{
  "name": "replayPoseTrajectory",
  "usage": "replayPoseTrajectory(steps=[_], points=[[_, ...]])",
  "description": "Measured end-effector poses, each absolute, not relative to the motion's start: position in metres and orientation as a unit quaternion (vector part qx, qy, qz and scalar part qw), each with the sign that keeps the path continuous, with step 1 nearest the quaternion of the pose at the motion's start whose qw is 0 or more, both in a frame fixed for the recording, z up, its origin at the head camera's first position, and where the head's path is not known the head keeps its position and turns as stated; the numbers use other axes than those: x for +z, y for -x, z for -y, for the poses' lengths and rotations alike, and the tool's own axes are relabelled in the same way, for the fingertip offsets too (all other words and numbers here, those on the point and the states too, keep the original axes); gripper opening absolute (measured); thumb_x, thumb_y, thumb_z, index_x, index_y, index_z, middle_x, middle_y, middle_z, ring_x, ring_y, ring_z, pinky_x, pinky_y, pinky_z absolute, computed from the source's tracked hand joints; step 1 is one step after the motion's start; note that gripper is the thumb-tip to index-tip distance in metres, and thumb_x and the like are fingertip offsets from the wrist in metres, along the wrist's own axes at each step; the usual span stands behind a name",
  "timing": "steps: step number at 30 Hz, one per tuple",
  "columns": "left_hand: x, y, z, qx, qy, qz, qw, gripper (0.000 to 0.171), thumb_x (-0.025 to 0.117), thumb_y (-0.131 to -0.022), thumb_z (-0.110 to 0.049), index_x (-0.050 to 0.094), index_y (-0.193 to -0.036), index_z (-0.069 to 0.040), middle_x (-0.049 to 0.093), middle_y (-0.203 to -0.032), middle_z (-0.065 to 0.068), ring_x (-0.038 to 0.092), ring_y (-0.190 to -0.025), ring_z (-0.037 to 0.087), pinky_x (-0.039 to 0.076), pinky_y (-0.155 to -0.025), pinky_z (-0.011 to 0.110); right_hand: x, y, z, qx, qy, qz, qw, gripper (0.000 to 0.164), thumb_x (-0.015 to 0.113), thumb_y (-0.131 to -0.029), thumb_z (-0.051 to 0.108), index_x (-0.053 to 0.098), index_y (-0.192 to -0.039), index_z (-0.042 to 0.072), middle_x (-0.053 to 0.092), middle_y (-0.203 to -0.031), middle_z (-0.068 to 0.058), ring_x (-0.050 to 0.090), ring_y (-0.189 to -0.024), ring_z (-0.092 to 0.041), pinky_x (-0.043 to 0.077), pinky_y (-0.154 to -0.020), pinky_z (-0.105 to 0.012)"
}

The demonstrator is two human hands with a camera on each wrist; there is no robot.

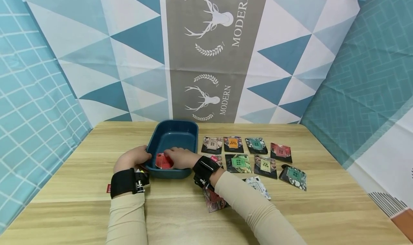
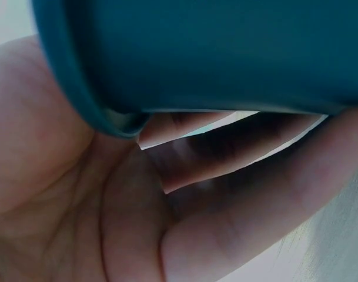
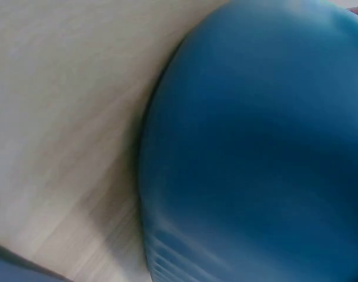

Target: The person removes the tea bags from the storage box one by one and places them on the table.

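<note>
A dark blue plastic basin (image 1: 177,138) stands toward the back of the wooden table, left of centre. My left hand (image 1: 137,156) grips its left side; in the left wrist view the thumb side lies by the rim (image 2: 67,76) and the fingers (image 2: 243,235) reach under it. Over the basin's near wall reaches my right hand (image 1: 180,157), its fingertips on a red packet (image 1: 164,161) inside. The right fingers are partly hidden. In the right wrist view the basin's outer wall (image 3: 255,141) fills most of the picture and hides that hand's grasp.
Flat printed packets lie in loose rows right of the basin, among them an orange-labelled one (image 1: 233,144), a green one (image 1: 238,163) and a red one (image 1: 281,152). Another packet (image 1: 215,203) is partly under the right forearm. A small red tag-like edge (image 1: 108,188) shows beside the left wrist.
</note>
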State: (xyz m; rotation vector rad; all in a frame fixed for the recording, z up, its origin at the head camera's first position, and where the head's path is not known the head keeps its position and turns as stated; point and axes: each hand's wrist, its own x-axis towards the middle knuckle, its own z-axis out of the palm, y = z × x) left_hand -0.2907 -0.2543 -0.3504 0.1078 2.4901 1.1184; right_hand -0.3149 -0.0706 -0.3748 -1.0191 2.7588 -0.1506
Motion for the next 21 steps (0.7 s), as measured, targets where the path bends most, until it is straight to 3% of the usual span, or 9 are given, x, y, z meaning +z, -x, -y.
replayPoseTrajectory(steps=[8,21], points=[[-0.3483,0.2891,0.2533,0.398,-0.038,-0.894,0.204,0.04,0.032,-0.092,0.0,0.03,-0.129,0.016,0.051,-0.108,0.031,0.062,-0.078,0.024,0.053,-0.07,0.036,-0.3732,0.3131,0.0688,-0.03,0.351,-0.932,0.087,0.065,0.063,-0.088,0.031,0.032,-0.143,0.019,0.049,-0.13,-0.009,0.051,-0.112,-0.021,0.043,-0.087,-0.03],[-0.3479,0.2877,0.2532,0.405,-0.04,-0.89,0.204,0.04,0.031,-0.093,0.0,0.028,-0.13,0.016,0.051,-0.108,0.031,0.062,-0.078,0.024,0.053,-0.07,0.036,-0.376,0.3151,0.0688,-0.052,0.337,-0.939,0.046,0.083,0.07,-0.082,0.033,0.021,-0.148,0.02,0.045,-0.121,-0.01,0.042,-0.098,-0.017,0.037,-0.079,-0.026]])
